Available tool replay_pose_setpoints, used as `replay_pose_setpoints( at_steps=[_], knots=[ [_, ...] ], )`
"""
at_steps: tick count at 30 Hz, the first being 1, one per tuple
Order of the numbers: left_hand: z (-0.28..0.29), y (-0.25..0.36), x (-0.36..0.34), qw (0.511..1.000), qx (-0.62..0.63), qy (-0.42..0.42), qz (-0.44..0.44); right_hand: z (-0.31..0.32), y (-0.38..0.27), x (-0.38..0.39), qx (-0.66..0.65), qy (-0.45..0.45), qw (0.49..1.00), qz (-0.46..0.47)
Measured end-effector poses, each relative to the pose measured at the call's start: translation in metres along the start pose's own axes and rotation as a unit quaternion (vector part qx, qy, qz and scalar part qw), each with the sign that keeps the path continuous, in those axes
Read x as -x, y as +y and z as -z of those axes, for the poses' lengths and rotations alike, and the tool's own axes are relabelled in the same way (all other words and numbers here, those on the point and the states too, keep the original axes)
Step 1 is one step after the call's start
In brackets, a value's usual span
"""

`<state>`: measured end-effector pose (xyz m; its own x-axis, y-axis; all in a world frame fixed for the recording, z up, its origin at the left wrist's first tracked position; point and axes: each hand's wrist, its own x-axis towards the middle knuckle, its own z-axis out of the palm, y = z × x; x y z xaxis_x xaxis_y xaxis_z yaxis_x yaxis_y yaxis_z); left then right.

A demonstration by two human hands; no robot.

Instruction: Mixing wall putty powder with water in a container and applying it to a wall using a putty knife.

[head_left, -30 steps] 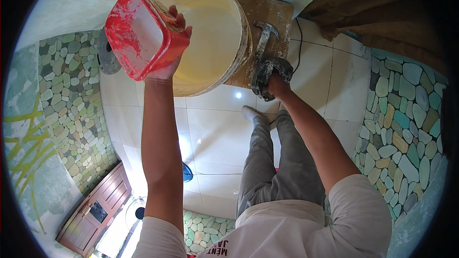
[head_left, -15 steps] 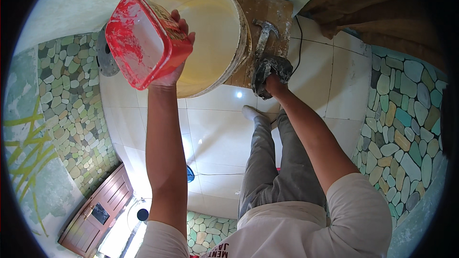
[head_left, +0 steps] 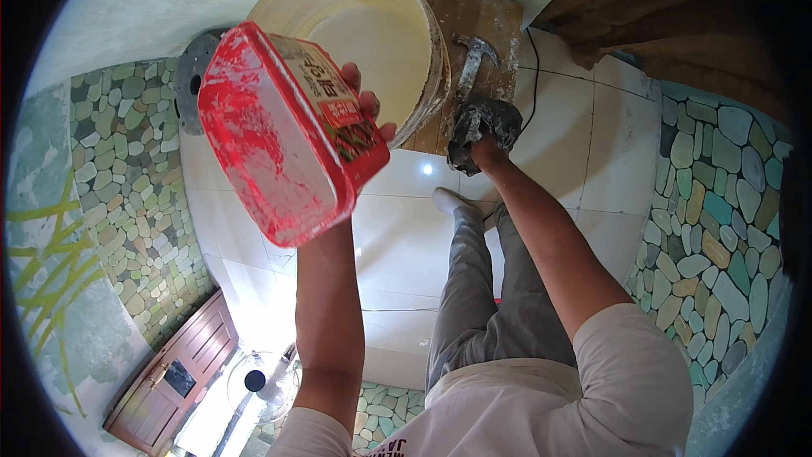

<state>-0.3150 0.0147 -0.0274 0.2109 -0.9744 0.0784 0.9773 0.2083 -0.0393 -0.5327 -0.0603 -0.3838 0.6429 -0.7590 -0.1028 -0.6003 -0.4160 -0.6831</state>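
Note:
My left hand [head_left: 365,101] is closed round a red plastic tub [head_left: 269,140], its fingers showing along the printed side. White smears cover the tub's broad face, which is tilted up toward me. Below the tub stands a big round bucket [head_left: 436,76] with a pale, cream inside. My right hand [head_left: 485,152] reaches into a dark, crumpled, bag-like thing [head_left: 499,121] smeared with grey; its fingers are hidden there. Just beyond it, a claw hammer [head_left: 470,68] lies on a stained wooden board [head_left: 505,21].
A grey disc with a hole [head_left: 190,97] sits left of the bucket. A black cable [head_left: 536,76] runs beside the board over the tiled floor [head_left: 622,148]. Brown cloth [head_left: 651,8] hangs at the far right. A standing fan [head_left: 255,381] is at lower left.
My left hand has brought the tub nearer and to the right, turning it so its printed side shows more. The right hand stays by the hammer.

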Motion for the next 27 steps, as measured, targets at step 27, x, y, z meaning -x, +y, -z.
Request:
replay_pose_setpoints(
  at_steps=[27],
  knots=[
    [-0.014, -0.094, 0.096, 0.990, 0.029, 0.130, -0.051, 0.054, -0.027, -0.027, 0.078, -0.195, 0.964, -0.165]
  ],
)
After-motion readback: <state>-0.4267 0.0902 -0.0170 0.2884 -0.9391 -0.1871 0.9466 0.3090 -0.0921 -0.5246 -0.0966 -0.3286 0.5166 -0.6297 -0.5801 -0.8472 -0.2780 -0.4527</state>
